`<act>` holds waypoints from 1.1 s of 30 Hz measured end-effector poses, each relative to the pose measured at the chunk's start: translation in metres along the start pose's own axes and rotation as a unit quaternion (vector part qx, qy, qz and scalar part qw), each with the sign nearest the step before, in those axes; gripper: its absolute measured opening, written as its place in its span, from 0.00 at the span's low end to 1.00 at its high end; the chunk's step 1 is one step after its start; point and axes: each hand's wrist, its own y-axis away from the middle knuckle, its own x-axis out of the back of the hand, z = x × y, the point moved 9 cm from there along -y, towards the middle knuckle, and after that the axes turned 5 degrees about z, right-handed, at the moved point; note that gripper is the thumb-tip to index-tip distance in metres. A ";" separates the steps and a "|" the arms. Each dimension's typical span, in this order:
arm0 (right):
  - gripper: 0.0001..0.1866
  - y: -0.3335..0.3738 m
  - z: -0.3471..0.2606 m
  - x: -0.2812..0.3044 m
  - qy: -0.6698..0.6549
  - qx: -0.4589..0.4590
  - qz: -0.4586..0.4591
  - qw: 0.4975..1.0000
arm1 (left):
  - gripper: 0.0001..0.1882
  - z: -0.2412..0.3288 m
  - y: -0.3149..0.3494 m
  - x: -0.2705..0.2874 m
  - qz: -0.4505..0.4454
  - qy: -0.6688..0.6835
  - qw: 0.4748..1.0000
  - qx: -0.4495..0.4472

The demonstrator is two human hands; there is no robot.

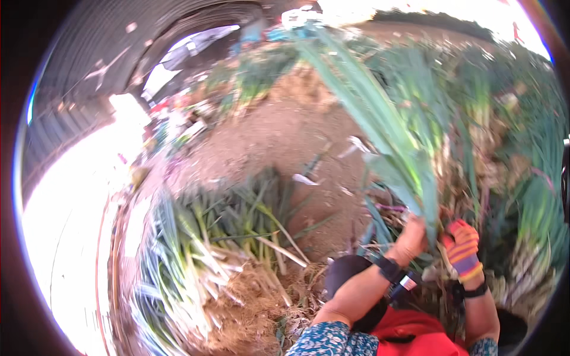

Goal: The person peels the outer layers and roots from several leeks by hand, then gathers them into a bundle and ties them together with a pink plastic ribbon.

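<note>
A large leek [389,133] with long green leaves stands tilted up and away to the left in front of me. My left hand [412,236], bare with a dark watch at the wrist, is closed round its lower part. Close on the right is my right hand [464,249], in an orange, yellow and purple striped glove. Its fingers are curled in beside the lower end of the leek; whatever lies between them is hidden. The leek's root end is hard to make out between my hands.
A pile of leeks [219,249] with pale stems and brown roots lies on the ground at the left. More leeks [534,213] stand bunched along the right. Bare brown soil [255,142] with scraps stretches between, and a corrugated wall [89,71] rises at the far left.
</note>
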 end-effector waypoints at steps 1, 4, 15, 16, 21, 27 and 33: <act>0.13 0.000 0.005 -0.016 -0.076 -0.012 -0.087 0.993 | 0.10 0.011 0.005 -0.005 -0.004 -0.008 0.998 -0.070; 0.06 -0.017 -0.051 -0.033 -0.068 0.075 -0.171 0.980 | 0.09 0.019 0.010 0.024 0.034 -0.018 0.998 -0.048; 0.20 0.156 0.056 -0.232 -0.539 -0.251 -0.156 0.789 | 0.08 -0.031 -0.014 0.071 0.257 0.096 0.960 -0.058; 0.20 0.152 0.044 -0.236 -0.544 -0.248 -0.164 0.784 | 0.09 -0.042 -0.013 0.092 0.295 0.083 0.952 -0.026; 0.20 0.096 -0.029 -0.232 -0.493 -0.227 -0.211 0.813 | 0.09 -0.020 0.008 0.106 0.325 0.140 0.934 -0.042; 0.22 0.326 0.217 -0.169 -0.418 -0.220 -0.234 0.850 | 0.08 0.042 0.035 0.087 0.338 0.121 0.922 -0.144; 0.23 0.500 0.414 -0.014 -0.296 -0.216 -0.253 0.895 | 0.09 0.151 0.060 0.098 0.301 0.159 0.910 -0.238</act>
